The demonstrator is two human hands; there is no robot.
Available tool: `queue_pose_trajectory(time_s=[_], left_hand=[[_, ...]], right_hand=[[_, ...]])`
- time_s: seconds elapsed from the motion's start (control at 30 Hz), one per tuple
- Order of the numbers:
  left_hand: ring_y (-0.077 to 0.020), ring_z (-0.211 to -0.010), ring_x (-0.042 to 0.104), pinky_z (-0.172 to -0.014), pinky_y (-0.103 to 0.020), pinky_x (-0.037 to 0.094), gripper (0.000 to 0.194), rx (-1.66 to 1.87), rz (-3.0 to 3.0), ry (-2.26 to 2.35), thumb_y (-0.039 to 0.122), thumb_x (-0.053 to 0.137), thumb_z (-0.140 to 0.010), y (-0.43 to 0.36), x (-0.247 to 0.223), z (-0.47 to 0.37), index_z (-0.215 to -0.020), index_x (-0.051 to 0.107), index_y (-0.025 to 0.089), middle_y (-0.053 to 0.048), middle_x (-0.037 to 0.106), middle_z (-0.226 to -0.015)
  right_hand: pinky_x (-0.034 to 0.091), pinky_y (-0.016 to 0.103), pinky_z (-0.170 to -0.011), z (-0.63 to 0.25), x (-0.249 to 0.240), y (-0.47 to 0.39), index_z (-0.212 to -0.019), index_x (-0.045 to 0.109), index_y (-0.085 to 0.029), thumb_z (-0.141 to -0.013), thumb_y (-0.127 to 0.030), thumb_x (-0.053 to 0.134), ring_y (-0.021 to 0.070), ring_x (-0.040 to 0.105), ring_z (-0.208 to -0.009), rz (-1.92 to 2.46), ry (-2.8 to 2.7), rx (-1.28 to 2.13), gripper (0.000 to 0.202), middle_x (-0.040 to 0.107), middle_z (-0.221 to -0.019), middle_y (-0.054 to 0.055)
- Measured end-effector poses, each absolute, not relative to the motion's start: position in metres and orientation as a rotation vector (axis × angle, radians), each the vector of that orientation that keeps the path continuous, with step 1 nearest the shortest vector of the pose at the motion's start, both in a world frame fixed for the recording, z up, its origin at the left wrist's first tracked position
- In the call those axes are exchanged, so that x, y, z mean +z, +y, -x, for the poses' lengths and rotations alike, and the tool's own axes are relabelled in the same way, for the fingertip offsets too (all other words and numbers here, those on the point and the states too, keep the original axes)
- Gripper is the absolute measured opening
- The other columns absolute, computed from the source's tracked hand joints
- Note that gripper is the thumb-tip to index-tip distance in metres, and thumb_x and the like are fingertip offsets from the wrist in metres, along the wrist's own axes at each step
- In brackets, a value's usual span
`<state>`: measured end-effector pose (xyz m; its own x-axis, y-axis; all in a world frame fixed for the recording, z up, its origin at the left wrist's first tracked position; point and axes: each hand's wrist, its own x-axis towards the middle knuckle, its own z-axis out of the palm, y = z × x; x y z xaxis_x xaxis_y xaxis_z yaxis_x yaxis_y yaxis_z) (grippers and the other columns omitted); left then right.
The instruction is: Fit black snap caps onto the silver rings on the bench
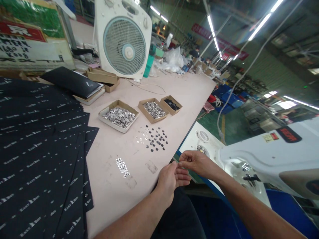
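My left hand is at the table's front edge, palm turned up, thumb and fingers curved. My right hand touches it from the right, its fingers pinched together near the left fingertips; anything between them is too small to make out. On the pink table lie several dark round caps, small silver rings beside them, and a cluster of white-rimmed rings. Behind these stand a tray of silver parts, a box of silver parts and a box of black parts.
Dark printed fabric covers the left side. A white fan stands at the back, near a black folder and cardboard boxes. A white sewing machine is on the right.
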<state>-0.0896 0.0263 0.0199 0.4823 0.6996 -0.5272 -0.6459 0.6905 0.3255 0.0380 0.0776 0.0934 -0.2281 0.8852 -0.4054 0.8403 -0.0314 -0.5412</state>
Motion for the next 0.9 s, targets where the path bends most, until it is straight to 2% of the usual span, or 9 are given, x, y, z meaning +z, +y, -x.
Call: queue_pose_trajectory(time_s=[0.23, 0.4, 0.57, 0.9], left_hand=[[-0.0212, -0.065, 0.067, -0.06, -0.03, 0.054, 0.037, 0.768, -0.016, 0.662, 0.033, 0.034, -0.102, 0.026, 0.021, 0.089, -0.105, 0.057, 0.004, -0.013, 0.066, -0.083], [-0.0221, -0.064, 0.067, -0.059, -0.031, 0.054, 0.039, 0.676, -0.002, 0.636, 0.033, 0.032, -0.103, 0.026, 0.025, 0.09, -0.106, 0.056, 0.003, -0.014, 0.066, -0.081], [-0.0228, -0.066, 0.067, -0.061, -0.032, 0.054, 0.039, 0.665, 0.0, 0.624, 0.033, 0.032, -0.103, 0.027, 0.023, 0.09, -0.106, 0.056, 0.003, -0.015, 0.066, -0.082], [-0.0228, -0.064, 0.066, -0.06, -0.032, 0.052, 0.039, 0.655, -0.006, 0.607, 0.031, 0.028, -0.102, 0.028, 0.024, 0.089, -0.101, 0.057, 0.005, -0.015, 0.065, -0.081]], right_hand=[[0.042, 0.024, -0.06, -0.036, 0.114, 0.099, -0.079, 0.068, -0.017, -0.083, -0.03, 0.061, 0.0144, 0.057, -0.065, 1.817, -2.262, 1.248, 0.015, 0.065, -0.071, 0.0], [0.043, 0.025, -0.069, 0.004, 0.11, 0.144, -0.087, 0.07, -0.018, -0.085, -0.028, 0.06, 0.0157, 0.059, -0.076, 1.669, -2.315, 0.945, 0.015, 0.069, -0.081, 0.001], [0.04, 0.024, -0.067, 0.057, 0.088, 0.195, -0.087, 0.069, -0.015, -0.087, -0.024, 0.058, 0.0146, 0.059, -0.076, 1.557, -2.448, 0.781, 0.015, 0.069, -0.083, 0.002], [0.04, 0.023, -0.065, 0.087, 0.072, 0.218, -0.084, 0.068, -0.016, -0.09, -0.019, 0.058, 0.0158, 0.062, -0.08, 1.768, -2.589, 0.67, 0.013, 0.072, -0.09, 0.004]])
